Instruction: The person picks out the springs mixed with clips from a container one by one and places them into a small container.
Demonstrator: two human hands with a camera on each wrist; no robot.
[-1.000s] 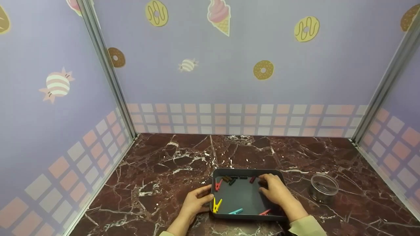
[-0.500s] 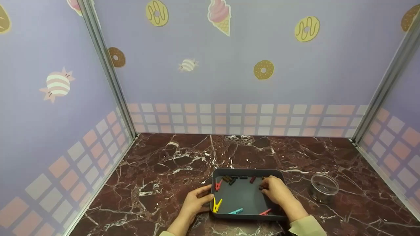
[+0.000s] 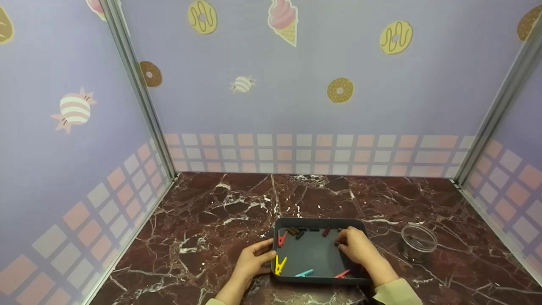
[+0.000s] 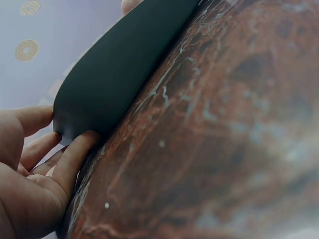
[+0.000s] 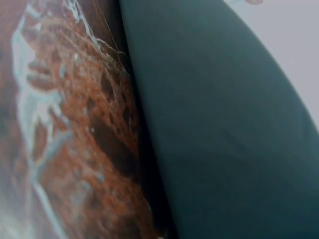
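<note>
My left hand (image 3: 253, 263) lies against the left outer wall of a dark grey tray (image 3: 320, 279). In the left wrist view, its fingertips touch the corner of the tray (image 4: 124, 64) from outside. Inside the tray's right half, my right hand (image 3: 358, 248) pinches a small dark piece (image 3: 337, 243) between thumb and fingers. A dark red cylinder (image 3: 326, 231) lies just left of that hand. Along the back wall are several more small cylinders, including a brown one (image 3: 292, 231) and a black one (image 3: 314, 229). The right wrist view shows only the tray's outer wall (image 5: 214, 124), with the hand hidden.
Along the tray's left side lie a red clothespin (image 3: 281, 239) and a yellow clothespin (image 3: 279, 266). A blue clothespin (image 3: 304, 273) and another red clothespin (image 3: 342, 274) are at its front wall. Right of the tray, a clear round container (image 3: 418, 243) stands on the marbled table (image 3: 228, 203).
My right hand's thumb and fingers have come together on a small dark piece and drawn slightly toward me. The left hand and the tray have stayed put.
</note>
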